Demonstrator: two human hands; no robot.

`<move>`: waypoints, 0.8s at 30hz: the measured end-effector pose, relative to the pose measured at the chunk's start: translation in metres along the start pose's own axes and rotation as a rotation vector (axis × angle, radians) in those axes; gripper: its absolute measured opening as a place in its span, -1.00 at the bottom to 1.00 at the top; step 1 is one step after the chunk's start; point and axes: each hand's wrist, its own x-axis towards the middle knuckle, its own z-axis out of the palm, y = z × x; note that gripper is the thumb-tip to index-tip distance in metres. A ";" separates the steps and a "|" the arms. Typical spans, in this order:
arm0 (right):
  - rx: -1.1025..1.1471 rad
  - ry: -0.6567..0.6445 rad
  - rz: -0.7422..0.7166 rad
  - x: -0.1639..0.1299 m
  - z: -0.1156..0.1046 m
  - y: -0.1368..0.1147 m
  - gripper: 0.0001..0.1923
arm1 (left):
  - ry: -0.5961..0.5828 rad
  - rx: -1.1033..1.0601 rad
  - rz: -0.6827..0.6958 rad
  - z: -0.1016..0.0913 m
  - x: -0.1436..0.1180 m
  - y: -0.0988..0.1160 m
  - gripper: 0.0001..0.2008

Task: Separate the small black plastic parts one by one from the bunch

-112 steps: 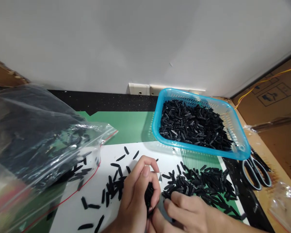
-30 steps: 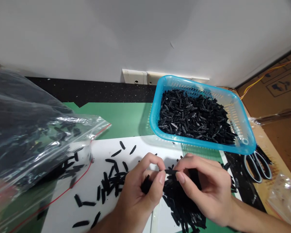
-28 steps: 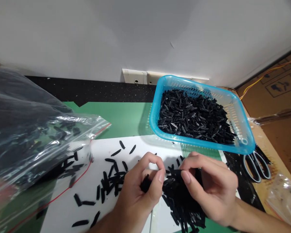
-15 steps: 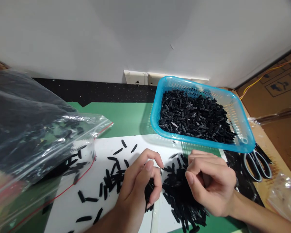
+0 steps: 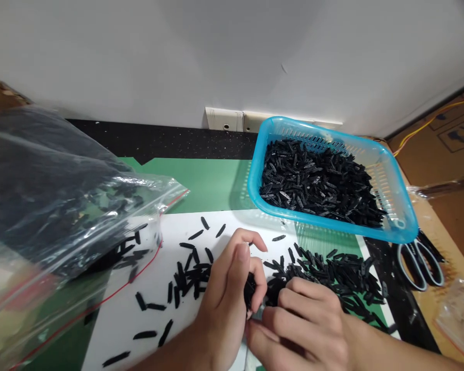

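Over white paper [image 5: 118, 325], left hand [image 5: 225, 296] cups black pieces [image 5: 249, 289]

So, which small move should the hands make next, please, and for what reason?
I would probably have the right hand draw one piece from the black pieces in the left hand. The left hand curls around them and the right hand is close beside it, so the reach looks short. Whether the right hand already pinches something is hidden.
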 end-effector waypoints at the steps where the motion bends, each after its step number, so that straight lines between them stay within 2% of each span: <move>1: -0.009 -0.016 -0.008 -0.002 0.001 -0.001 -0.80 | 0.007 0.001 -0.001 0.000 0.000 -0.001 -0.52; 4: -0.018 -0.038 -0.016 -0.007 0.001 0.000 -0.77 | -0.002 0.009 0.029 0.000 0.001 -0.003 -0.53; 8: -0.059 -0.076 -0.111 -0.013 0.004 0.002 -0.85 | -0.006 0.019 0.044 -0.001 0.002 -0.004 -0.54; 12: 0.007 0.045 -0.053 -0.012 0.000 0.002 -0.80 | -0.030 0.012 0.030 -0.001 0.003 -0.001 -0.54; 14: 0.140 0.104 0.049 -0.008 -0.008 0.003 -0.85 | -0.047 0.001 0.027 -0.001 0.004 0.000 -0.52; 16: 0.359 0.097 0.249 -0.001 -0.018 0.006 -0.87 | -0.068 -0.021 0.023 -0.003 0.004 -0.001 -0.50; 18: 0.499 0.228 0.477 0.005 -0.025 0.010 -0.84 | -0.102 -0.037 0.029 -0.005 0.004 -0.002 -0.50; 20: 0.595 0.306 0.673 0.010 -0.027 0.016 -0.88 | -0.147 -0.023 0.046 -0.007 0.003 -0.005 -0.54; 22: 0.675 0.323 0.803 0.012 -0.024 0.020 -0.91 | -0.186 -0.007 0.067 -0.010 0.002 -0.007 -0.58; 24: 0.749 0.327 0.868 0.013 -0.020 0.024 -0.89 | -0.214 -0.019 0.074 -0.011 0.002 -0.009 -0.61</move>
